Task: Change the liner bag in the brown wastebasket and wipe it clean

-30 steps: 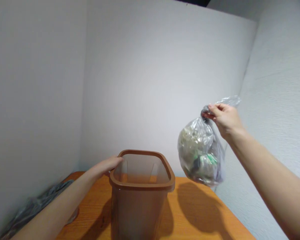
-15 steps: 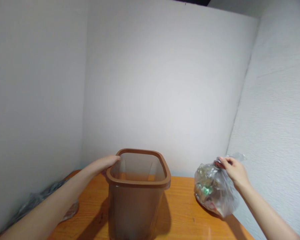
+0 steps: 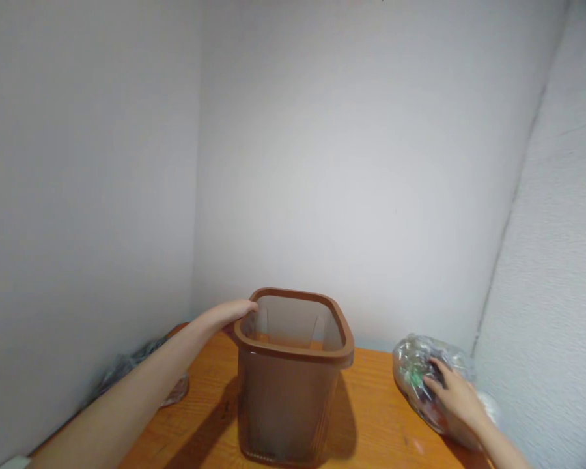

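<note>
A brown translucent bin point(image 3: 288, 404) stands upright on the wooden table, its open top ringed by a brown rim. My left hand point(image 3: 239, 311) grips that rim at its left side, with the thumb over the edge and the other fingers mostly hidden. On the right lies a clear plastic bag point(image 3: 413, 355) with mixed wrappers inside, one of them green. My right hand point(image 3: 452, 394) rests over the bag, thumb and fingers apart, not closed on it.
Crumpled dark and clear plastic point(image 3: 141, 355) lies at the left of the orange wooden table point(image 3: 381, 417), partly behind my left forearm. White walls rise behind the table and on both sides.
My right hand has let go of the bag's gathered neck and opened. The bag has sunk flatter onto the table. The view has shifted, while my left hand remains on the rim.
</note>
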{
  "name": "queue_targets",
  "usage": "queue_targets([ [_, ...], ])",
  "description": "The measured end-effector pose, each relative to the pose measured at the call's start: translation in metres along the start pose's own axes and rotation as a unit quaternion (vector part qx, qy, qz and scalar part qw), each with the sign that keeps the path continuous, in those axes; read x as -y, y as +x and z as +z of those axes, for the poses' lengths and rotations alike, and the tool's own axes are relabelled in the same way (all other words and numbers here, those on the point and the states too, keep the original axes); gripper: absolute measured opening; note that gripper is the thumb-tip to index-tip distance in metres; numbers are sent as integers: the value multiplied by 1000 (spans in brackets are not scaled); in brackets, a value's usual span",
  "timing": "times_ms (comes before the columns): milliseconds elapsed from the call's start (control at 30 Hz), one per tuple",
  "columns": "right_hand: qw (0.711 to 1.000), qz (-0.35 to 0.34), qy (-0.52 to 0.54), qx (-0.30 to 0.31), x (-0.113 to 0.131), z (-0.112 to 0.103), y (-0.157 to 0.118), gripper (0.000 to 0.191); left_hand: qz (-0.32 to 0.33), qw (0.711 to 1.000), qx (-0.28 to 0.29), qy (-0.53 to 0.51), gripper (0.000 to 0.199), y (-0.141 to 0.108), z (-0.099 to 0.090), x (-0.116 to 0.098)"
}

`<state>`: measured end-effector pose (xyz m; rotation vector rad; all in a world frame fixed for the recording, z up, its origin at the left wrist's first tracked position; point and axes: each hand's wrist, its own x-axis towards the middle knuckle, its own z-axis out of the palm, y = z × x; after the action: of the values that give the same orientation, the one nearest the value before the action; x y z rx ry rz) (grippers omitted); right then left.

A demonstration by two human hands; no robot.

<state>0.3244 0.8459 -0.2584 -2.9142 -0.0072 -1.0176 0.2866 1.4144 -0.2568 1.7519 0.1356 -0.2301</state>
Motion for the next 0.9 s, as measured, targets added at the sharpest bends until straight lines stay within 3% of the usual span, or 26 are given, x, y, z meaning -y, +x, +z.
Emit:
queue_targets([
  [133, 999, -40, -19, 2, 5, -2, -4, 54, -18, 1000, 11, -18, 29, -4, -3, -3],
  [367, 995, -64, -68, -38, 29, -34, -5, 50, -15, 999, 31, -13, 30, -11, -6, -6],
  [600, 987, -55, -122, -87, 59, -73, -11, 52, 60, 994, 72, -49, 60, -21, -24, -5],
  [700, 980, -77, -126, -131, 71, -86, -25, 53, 97, 993, 24, -57, 75, -31, -44, 6],
  [767, 965, -130, -122, -194, 73, -83, -40, 54, 125, 990, -29, -63, 76, -40, -59, 22],
  [900, 935, -233, -71, -256, 68, -44, -76, 46, 154, 978, -120, -68, 67, -59, -76, 67],
])
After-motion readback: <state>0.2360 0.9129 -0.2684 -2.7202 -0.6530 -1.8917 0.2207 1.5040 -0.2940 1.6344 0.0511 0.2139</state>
